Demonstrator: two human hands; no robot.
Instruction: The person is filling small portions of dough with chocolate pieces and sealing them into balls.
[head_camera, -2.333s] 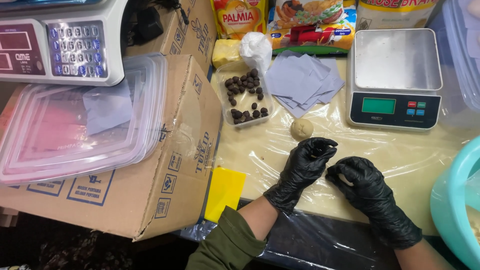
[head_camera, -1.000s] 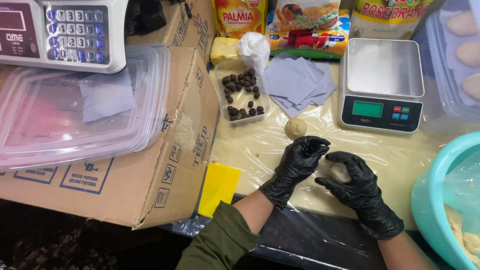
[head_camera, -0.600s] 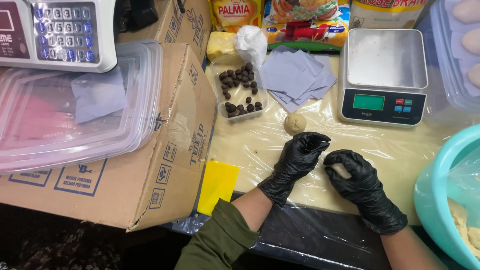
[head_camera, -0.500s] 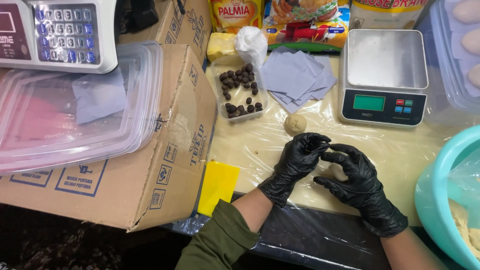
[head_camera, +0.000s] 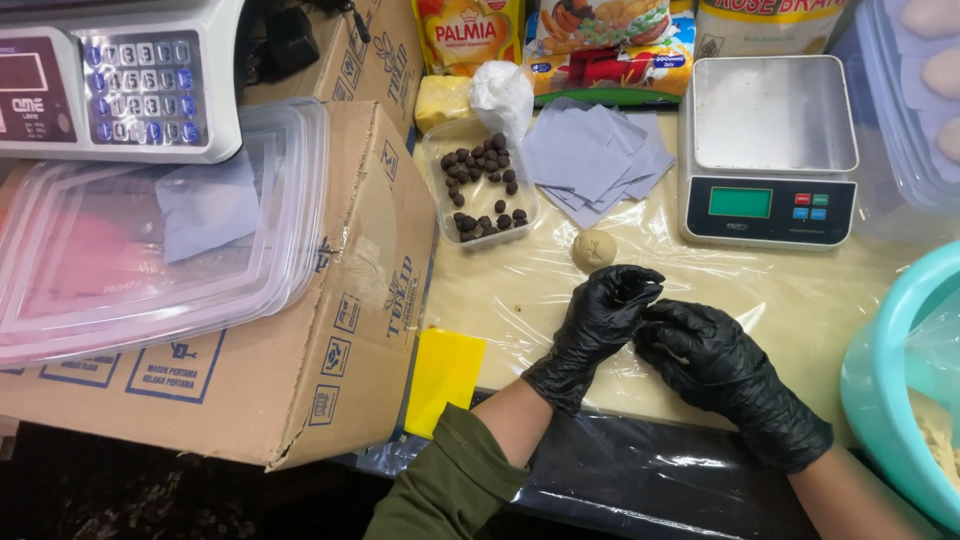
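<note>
The left hand (head_camera: 607, 305) and right hand (head_camera: 708, 350), both in black gloves, are curled closed fingertip to fingertip, probably sealing a small dough piece, though the fingers hide it. A finished dough ball (head_camera: 594, 249) lies just beyond them on the plastic-covered table (head_camera: 800, 290), near the tub of dark filling balls (head_camera: 482, 186); this looks like the shaping step, which calls for gentle, even rolling.

Plastic-covered table (head_camera: 780, 300) — dough ball (head_camera: 594, 248), digital scale (head_camera: 768, 150), paper squares (head_camera: 592, 160); yellow scraper (head_camera: 443, 378).

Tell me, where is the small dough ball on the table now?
In the head view the dough ball lies on the plastic-covered table, just beyond the left hand, between the tub of dark pieces and the digital scale.
</note>
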